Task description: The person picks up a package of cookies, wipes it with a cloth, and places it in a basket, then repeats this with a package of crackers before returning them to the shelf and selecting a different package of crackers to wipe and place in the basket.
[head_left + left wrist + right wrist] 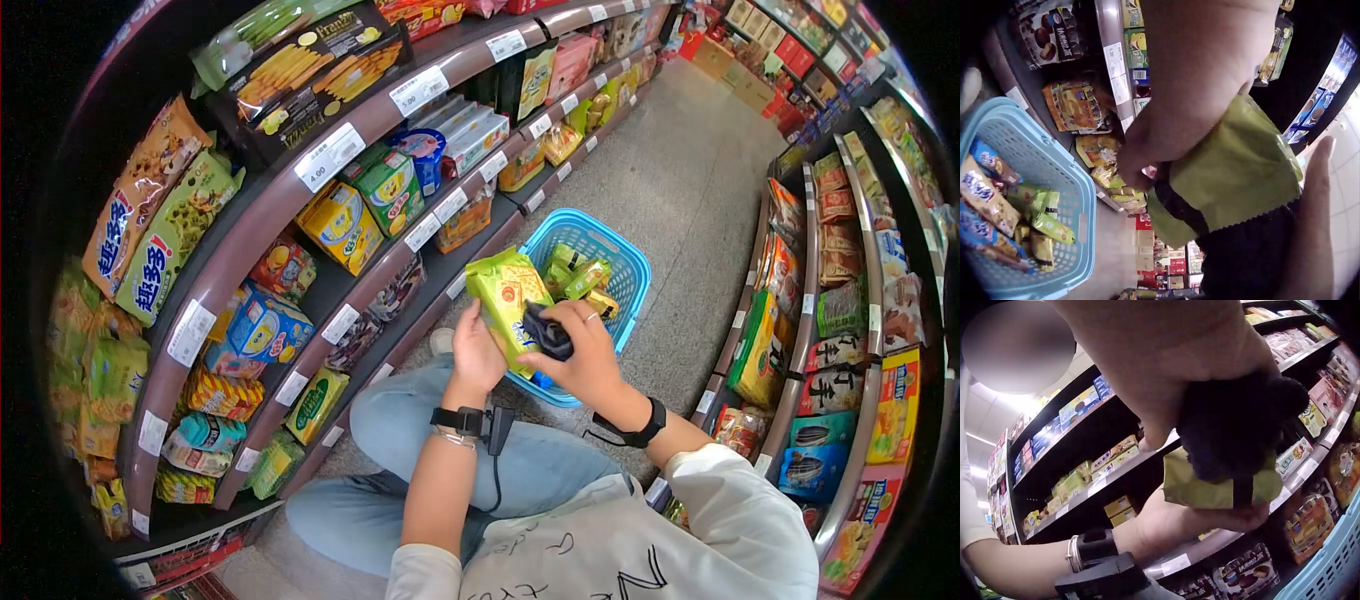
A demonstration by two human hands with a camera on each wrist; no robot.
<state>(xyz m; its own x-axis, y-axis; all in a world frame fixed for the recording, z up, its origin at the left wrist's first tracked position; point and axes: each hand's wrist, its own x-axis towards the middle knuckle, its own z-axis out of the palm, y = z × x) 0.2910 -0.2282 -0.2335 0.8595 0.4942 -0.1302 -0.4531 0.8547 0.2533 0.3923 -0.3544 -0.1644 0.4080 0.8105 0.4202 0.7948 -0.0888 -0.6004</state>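
A yellow-green snack packet [508, 292] is gripped by the left hand [478, 345], which supports it from below. In the right wrist view, the left hand's fingers [1241, 519] lie under the packet. The right hand [582, 350] holds a dark, fuzzy cloth [548, 335] against the packet's near side. In the left wrist view, the back of the packet [1235, 169] shows a dark band and a zigzag edge. Behind the hands, a blue plastic basket [632, 260] contains several snack packets [572, 270], some green and some blue.
Shelves of snacks with a price-tag rail [330, 160] curve along the left. Another shelf unit [790, 330] stands on the right. The grey aisle floor [690, 150] runs between them. The person's bent knees [400, 400] are close below the hands.
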